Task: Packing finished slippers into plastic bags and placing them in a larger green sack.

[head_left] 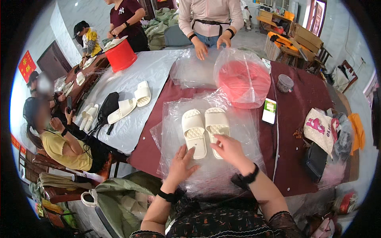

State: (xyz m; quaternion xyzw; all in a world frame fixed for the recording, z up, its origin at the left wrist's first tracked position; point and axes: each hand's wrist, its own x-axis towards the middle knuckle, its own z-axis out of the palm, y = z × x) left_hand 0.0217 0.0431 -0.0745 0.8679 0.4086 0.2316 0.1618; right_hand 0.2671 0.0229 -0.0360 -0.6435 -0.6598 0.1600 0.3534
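Observation:
A pair of cream slide slippers lies side by side on a stack of clear plastic bags (246, 158), toes pointing away from me. By the heel of the left slipper (194, 135) is my left hand (182, 166), its fingers spread and its fingertips at the slipper's edge. My right hand (230, 150) reaches over the heel of the right slipper (217, 119), thumb and forefinger apart and touching it. No firm grip shows in either hand.
Beyond the bags stands a red stool (244, 85) under clear plastic. A phone (269, 111) and a round tub (284, 83) lie to the right. Across the table a person in pink (210, 20) has both hands over more bags. More slippers (122, 111) lie at left.

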